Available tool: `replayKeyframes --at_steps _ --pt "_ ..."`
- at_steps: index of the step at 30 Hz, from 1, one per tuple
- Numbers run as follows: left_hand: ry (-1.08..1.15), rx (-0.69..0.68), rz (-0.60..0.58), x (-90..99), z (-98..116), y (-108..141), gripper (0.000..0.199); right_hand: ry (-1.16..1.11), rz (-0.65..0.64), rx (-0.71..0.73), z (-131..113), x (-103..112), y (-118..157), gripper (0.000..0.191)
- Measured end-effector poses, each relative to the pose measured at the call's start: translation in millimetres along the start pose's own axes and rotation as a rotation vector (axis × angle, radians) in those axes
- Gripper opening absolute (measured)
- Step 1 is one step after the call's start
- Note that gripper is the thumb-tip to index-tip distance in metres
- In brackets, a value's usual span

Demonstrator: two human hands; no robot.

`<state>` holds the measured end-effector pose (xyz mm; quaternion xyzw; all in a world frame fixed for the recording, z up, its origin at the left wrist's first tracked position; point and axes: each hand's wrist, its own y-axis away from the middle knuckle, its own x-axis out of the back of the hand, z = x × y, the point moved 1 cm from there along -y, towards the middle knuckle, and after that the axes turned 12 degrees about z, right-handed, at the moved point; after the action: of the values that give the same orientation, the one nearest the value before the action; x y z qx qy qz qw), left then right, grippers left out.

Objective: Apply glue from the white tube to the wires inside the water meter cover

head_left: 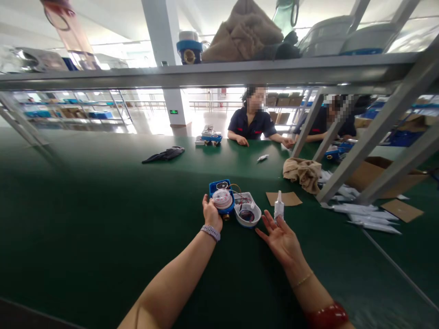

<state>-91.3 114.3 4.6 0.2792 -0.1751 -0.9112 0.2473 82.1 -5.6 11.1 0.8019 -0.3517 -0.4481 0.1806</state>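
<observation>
My left hand [211, 214] grips the lower left side of a blue water meter [222, 199] with a clear round dial. Thin wires run from the meter to a white open housing [247, 211] just right of it, with dark parts inside. My right hand [279, 237] is beside the housing, palm turned up and fingers spread, with nothing held in it. Behind its fingertips a white tube [279, 206] with a pointed nozzle stands at the edge of a flat cardboard piece [291, 198].
Several white tubes [366, 214], a beige cloth [302, 173] and a cardboard box [380, 176] lie right, near slanted metal posts [370, 132]. A dark cloth [164, 154] lies farther back. Two people sit across the green table [103, 205]. A metal shelf [137, 76] spans overhead.
</observation>
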Motion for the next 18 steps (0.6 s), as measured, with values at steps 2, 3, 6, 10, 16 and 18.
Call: replayKeyframes --at_steps 2,3,6,10,16,18 --pt "-0.008 -0.024 0.013 -18.8 -0.1 -18.7 0.052 0.011 -0.002 -0.006 -8.1 8.5 -1.7 0.012" --pt "-0.014 -0.033 0.016 -28.4 -0.1 -28.6 0.053 0.012 0.001 -0.011 -12.5 14.0 -2.3 0.012" --pt "-0.033 -0.053 0.027 -60.0 -0.8 -60.8 0.055 -0.001 0.012 -0.006 -25.7 29.5 -6.5 0.016" --pt "-0.049 -0.062 0.035 -114.3 -4.2 -109.7 0.055 -0.051 0.062 0.0 -38.2 41.5 -18.6 0.027" --pt "-0.021 -0.132 0.06 -206.1 -11.5 -181.5 0.051 -0.068 0.113 -0.079 -34.2 58.4 -38.0 0.051" --pt "-0.011 -0.179 0.06 -228.5 -13.8 -199.5 0.045 -0.091 0.095 -0.06 -29.0 67.1 -45.2 0.041"
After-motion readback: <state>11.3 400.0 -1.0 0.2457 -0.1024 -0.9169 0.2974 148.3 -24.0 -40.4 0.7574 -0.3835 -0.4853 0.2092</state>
